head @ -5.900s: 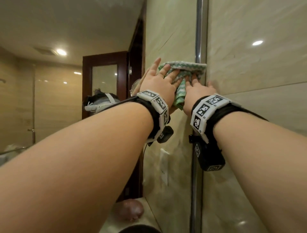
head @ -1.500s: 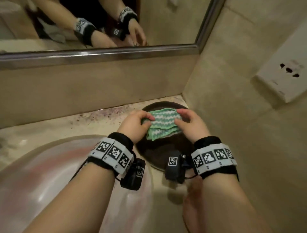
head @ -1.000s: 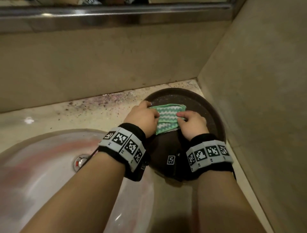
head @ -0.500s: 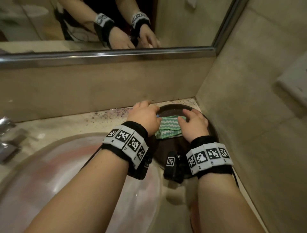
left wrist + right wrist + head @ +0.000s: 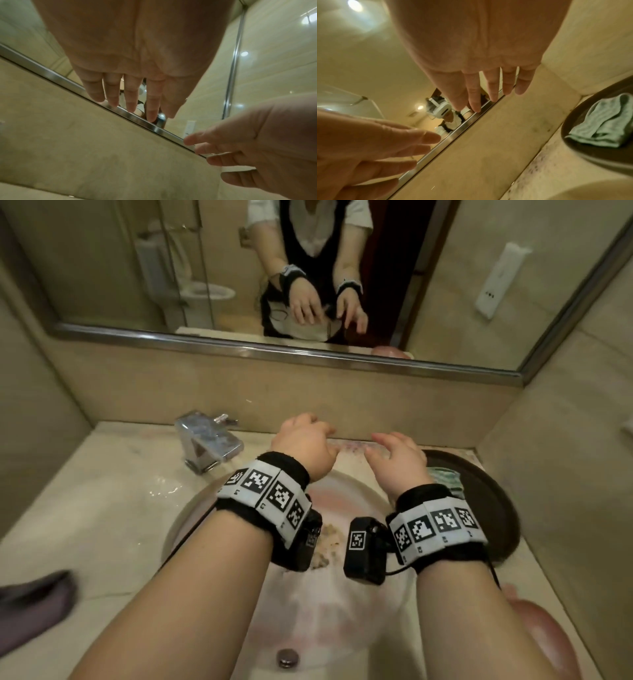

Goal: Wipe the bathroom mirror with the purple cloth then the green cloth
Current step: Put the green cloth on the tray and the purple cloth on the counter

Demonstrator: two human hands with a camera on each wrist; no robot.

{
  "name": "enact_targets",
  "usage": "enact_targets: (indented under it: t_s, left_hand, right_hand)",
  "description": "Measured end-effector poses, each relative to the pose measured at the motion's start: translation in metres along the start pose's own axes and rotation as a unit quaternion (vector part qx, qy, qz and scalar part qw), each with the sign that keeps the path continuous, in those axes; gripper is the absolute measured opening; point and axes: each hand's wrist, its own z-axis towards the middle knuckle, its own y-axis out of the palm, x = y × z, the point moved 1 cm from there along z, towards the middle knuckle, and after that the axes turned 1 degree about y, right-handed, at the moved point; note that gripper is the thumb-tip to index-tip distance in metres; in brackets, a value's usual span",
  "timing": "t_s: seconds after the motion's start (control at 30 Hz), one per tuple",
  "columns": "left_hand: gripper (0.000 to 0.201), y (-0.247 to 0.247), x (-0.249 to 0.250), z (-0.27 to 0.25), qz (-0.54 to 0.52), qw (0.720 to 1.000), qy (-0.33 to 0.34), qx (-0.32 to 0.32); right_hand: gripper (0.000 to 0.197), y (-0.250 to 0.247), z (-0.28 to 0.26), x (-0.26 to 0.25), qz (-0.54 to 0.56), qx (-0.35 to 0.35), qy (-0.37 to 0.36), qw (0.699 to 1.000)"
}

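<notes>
The green cloth lies folded in a dark round tray at the counter's right end; the right wrist view shows the green cloth lying free in that tray. The purple cloth lies on the counter at the far left. My left hand and right hand hover side by side above the basin, fingers relaxed and spread, holding nothing. The mirror hangs above the backsplash and reflects both empty hands.
A chrome faucet stands behind the basin, left of my left hand. A pink rounded object sits at the counter's front right. The tiled side wall runs close beside the tray. A white wall socket is reflected in the mirror.
Both hands have let go of the green cloth, which stays in the tray. They have risen and moved left over the basin, fingers now spread.
</notes>
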Motion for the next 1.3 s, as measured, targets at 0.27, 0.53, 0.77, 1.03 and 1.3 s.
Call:
enact_targets:
  t_s: [0.27,0.53,0.77,1.03,1.3]
  left_hand:
    - [0.041,-0.042,-0.129,-0.083,0.011,0.994,-0.102,0.044]
    - [0.041,-0.054,-0.266,-0.187,-0.028,0.965,-0.262,0.004]
    - [0.072,-0.022,-0.338,-0.236,0.037,0.931,-0.341,-0.123]
    - [0.072,0.018,-0.350,-0.244,0.101,0.927,-0.348,-0.101]
    - [0.032,0.017,-0.356,-0.238,0.079,0.945,-0.314,-0.052]
  right_hand:
    - [0.038,0.090,-0.048,-0.102,0.029,-0.099,-0.093,0.990]
    - [0.034,0.198,-0.106,-0.174,0.064,-0.201,-0.106,0.972]
    - [0.039,0.265,-0.140,-0.202,0.027,-0.279,-0.128,0.952]
    - [0.040,0.291,-0.143,-0.201,-0.003,-0.291,-0.119,0.949]
    - [0.044,0.283,-0.138,-0.194,0.015,-0.282,-0.133,0.950]
